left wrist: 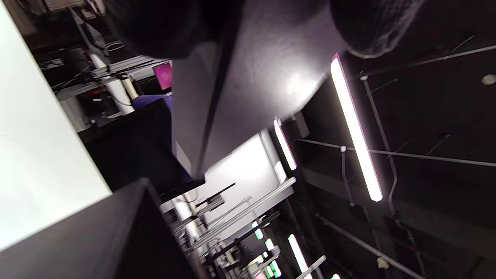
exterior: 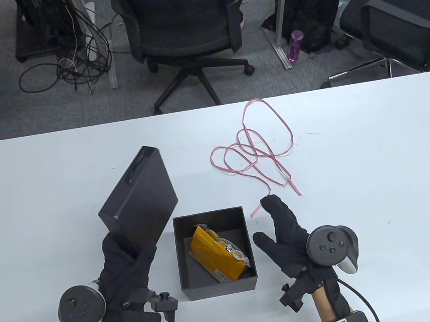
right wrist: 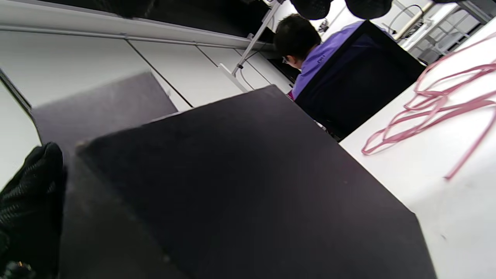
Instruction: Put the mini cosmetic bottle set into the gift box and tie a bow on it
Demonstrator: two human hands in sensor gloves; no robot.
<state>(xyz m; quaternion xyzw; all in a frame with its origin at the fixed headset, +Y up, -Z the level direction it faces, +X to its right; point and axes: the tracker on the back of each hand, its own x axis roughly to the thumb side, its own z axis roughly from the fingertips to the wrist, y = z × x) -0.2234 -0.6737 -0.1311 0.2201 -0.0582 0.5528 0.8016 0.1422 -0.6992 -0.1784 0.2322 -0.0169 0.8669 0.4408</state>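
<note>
A black gift box (exterior: 182, 258) stands without its lid near the table's front edge, its dark wall (right wrist: 240, 193) filling the right wrist view. A yellow packet holding the mini cosmetic bottle set (exterior: 217, 254) lies inside it. My left hand (exterior: 126, 259) grips the black lid (exterior: 140, 197) by its near corner and holds it tilted up, left of the box; the lid's underside (left wrist: 263, 77) looms in the left wrist view. My right hand (exterior: 281, 228) hovers open just right of the box, fingers straight. A pink ribbon (exterior: 257, 153) lies in loose loops beyond it, the ribbon (right wrist: 438, 104) also showing in the right wrist view.
The white table (exterior: 389, 180) stretches wide on both sides. Office chairs (exterior: 186, 20), a backpack (exterior: 312, 6) and cables stand on the floor beyond its far edge. A seated person (right wrist: 302, 42) appears in the right wrist view's background.
</note>
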